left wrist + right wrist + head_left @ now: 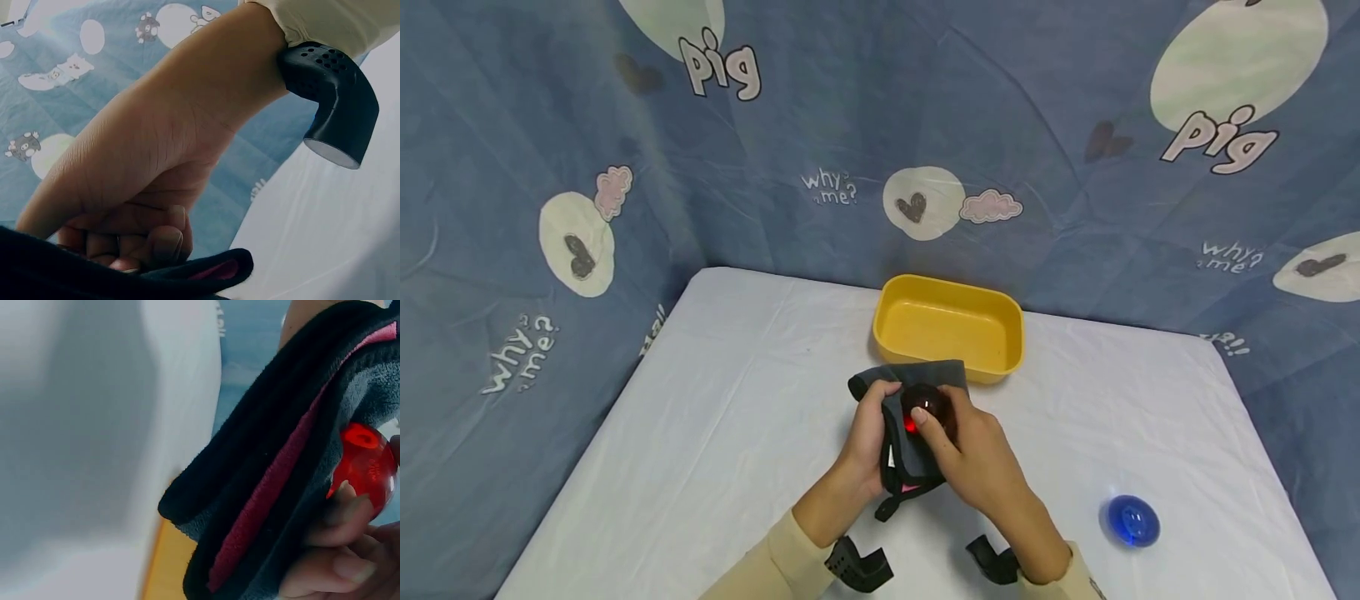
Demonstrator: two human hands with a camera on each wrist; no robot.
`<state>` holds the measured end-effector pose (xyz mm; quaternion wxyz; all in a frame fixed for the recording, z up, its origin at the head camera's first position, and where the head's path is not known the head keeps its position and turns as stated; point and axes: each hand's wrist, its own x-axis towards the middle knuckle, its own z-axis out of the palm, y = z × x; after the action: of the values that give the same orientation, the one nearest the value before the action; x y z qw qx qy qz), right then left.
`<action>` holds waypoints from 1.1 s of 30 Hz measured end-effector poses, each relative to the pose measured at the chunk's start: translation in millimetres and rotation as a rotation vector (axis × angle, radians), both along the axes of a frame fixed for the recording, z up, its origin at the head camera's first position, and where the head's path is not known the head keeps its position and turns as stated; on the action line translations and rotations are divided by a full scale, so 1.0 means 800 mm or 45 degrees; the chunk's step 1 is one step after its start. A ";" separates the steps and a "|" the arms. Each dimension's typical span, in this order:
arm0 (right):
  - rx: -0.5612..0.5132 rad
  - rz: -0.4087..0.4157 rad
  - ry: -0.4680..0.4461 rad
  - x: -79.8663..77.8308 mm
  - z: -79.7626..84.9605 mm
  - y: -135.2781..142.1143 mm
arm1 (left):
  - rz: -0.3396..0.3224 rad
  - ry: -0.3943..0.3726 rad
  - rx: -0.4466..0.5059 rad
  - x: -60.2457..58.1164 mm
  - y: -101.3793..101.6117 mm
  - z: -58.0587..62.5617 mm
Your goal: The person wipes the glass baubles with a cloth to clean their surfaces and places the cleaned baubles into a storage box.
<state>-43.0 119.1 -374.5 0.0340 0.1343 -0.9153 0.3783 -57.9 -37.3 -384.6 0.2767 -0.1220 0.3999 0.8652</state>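
My left hand (863, 442) grips a folded dark grey cloth (917, 457) with black edging, holding it up over the table. Pink lining shows between its folds in the right wrist view. With my right hand (983, 457) I hold a see-through red ball (925, 402) against the cloth's grey face, thumb across its front. From the right wrist, the red ball (365, 467) sits beside curled fingertips (340, 525). In the left wrist view the fingers curl behind the cloth (94, 275), which hides part of them.
A yellow rectangular tub (947, 327) stands just beyond the cloth, near the table's back edge. To the right of my right forearm lies a see-through blue round piece (1133, 521) on the white tablecloth (737, 417). A patterned blue curtain (820, 125) hangs behind the table.
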 end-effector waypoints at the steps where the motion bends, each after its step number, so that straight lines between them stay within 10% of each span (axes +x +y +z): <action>1: 0.016 -0.001 -0.001 0.001 0.001 0.001 | 0.008 0.001 -0.008 0.001 0.000 0.000; 11: 0.398 0.057 0.322 0.013 0.009 0.000 | 0.040 0.011 -0.004 0.002 0.000 0.000; 17: 0.395 0.052 0.358 0.011 0.007 -0.003 | 0.058 0.007 -0.053 0.005 0.001 -0.002; 29: -0.033 -0.048 -0.074 0.003 0.003 -0.009 | 0.007 -0.004 -0.029 0.004 0.001 -0.003; 33: -0.042 -0.062 -0.053 0.003 0.004 -0.007 | 0.010 -0.005 -0.025 0.002 0.001 -0.002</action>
<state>-40.8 113.9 -370.9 0.0265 0.1035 -0.9125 0.3949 -56.2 -36.4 -385.8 0.2728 -0.1281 0.4072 0.8622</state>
